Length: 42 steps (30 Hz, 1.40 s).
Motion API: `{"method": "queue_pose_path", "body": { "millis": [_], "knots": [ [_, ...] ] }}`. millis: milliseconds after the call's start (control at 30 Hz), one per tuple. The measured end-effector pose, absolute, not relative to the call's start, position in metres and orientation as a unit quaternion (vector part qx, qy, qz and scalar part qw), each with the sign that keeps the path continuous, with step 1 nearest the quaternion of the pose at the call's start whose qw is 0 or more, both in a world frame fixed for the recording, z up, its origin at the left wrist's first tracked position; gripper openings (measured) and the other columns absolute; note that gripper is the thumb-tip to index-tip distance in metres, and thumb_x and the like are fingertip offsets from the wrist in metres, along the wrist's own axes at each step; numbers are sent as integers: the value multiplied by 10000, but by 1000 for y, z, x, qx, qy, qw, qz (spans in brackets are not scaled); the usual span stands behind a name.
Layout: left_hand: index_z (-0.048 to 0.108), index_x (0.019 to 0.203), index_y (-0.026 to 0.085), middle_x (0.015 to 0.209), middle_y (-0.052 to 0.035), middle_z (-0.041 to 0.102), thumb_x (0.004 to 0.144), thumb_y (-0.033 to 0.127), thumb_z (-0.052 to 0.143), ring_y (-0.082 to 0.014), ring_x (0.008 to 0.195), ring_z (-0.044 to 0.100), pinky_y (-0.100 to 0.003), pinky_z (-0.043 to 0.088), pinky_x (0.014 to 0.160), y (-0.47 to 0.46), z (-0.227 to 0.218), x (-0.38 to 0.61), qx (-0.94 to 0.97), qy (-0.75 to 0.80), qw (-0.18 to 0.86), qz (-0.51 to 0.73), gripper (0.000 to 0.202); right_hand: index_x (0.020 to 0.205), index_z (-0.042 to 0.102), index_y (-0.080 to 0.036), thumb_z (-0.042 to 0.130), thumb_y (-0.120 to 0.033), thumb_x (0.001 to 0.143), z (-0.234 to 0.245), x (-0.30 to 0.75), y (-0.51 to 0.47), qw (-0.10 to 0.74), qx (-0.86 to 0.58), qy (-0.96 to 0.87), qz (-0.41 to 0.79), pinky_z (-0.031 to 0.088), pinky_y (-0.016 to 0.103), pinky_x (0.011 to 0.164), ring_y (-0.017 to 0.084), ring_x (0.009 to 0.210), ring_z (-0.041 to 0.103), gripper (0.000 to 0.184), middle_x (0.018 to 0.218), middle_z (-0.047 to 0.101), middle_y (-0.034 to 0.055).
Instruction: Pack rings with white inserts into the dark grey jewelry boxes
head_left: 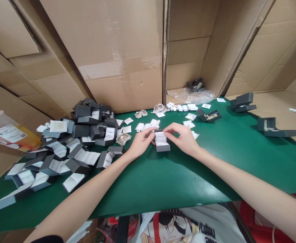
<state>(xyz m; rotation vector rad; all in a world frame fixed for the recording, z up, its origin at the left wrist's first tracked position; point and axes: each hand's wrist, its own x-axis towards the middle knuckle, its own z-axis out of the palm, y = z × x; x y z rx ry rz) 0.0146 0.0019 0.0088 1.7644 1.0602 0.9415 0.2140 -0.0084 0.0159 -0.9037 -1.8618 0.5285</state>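
In the middle of the table, a small grey jewelry box (163, 147) with white lining stands with its lid raised. My left hand (142, 141) pinches the left edge of its lid between thumb and fingers. On the opposite side my right hand (182, 137) grips the lid's right edge, its fingertips near the top corner. Faint print shows on the white lining inside the lid. Just beyond the box lie white inserts (148, 125), partly covered by my fingers.
A large heap of opened grey boxes (84, 130) covers the table's left side, beside a clear plastic tub (9, 133). Opened boxes (277, 130) stand at the right. White pieces (183, 107) and crumpled plastic (196, 97) lie along the back, before cardboard cartons (122, 50).
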Motion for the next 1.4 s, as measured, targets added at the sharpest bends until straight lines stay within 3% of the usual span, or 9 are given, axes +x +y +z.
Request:
{"method": "queue_pose_path", "body": {
  "millis": [133, 300, 567, 767, 1000, 1233, 1400],
  "knots": [
    [580, 1166, 153, 770, -10, 574, 873, 384, 491, -122, 641, 598, -273, 528, 699, 2, 9, 15, 708, 422, 426, 374, 384, 815, 612, -215, 539, -295, 856, 15, 213, -8, 482, -374, -768, 195, 482, 295, 574, 152, 661, 543, 116, 785, 569, 37],
    [586, 1136, 145, 842, -28, 607, 853, 391, 534, -119, 671, 577, -260, 511, 698, -1, 9, 16, 709, 418, 428, 373, 379, 853, 576, -205, 557, -242, 822, 6, 212, -3, 472, -388, -762, 215, 498, 290, 620, 155, 750, 540, 52, 887, 533, 51],
    [587, 1092, 171, 1077, -65, 615, 800, 275, 588, -153, 822, 576, -253, 495, 714, -6, 10, 20, 758, 412, 352, 364, 310, 968, 527, -207, 541, -227, 798, 3, 208, -5, 430, -385, -769, 275, 489, 291, 640, 151, 749, 565, 172, 947, 588, 47],
    [537, 1093, 179, 1058, -53, 605, 838, 199, 485, -146, 795, 560, -247, 459, 687, -19, 12, 25, 759, 443, 307, 365, 261, 1098, 410, -205, 570, -255, 783, 6, 208, -10, 384, -381, -764, 352, 460, 285, 633, 138, 667, 535, 357, 839, 598, 10],
    [490, 1131, 205, 1061, -42, 584, 810, 187, 521, -167, 883, 561, -250, 440, 713, -20, 13, 25, 770, 414, 323, 362, 324, 1008, 475, -205, 556, -258, 787, 10, 208, -13, 348, -406, -780, 325, 428, 276, 640, 143, 666, 522, 242, 731, 542, -21],
    [503, 1080, 206, 809, 13, 538, 779, 187, 551, -118, 670, 495, -232, 415, 620, -16, 11, 22, 765, 422, 323, 363, 306, 975, 466, -199, 552, -238, 769, 10, 203, -16, 358, -427, -761, 332, 425, 281, 644, 138, 657, 512, 227, 818, 583, 5],
    [544, 1056, 197, 813, 3, 553, 759, 175, 559, -134, 715, 521, -240, 428, 648, -16, 9, 22, 746, 442, 323, 379, 299, 1007, 500, -200, 548, -242, 782, 10, 201, -17, 364, -413, -771, 321, 409, 266, 626, 138, 653, 512, 234, 738, 546, -18]
  ]
}}
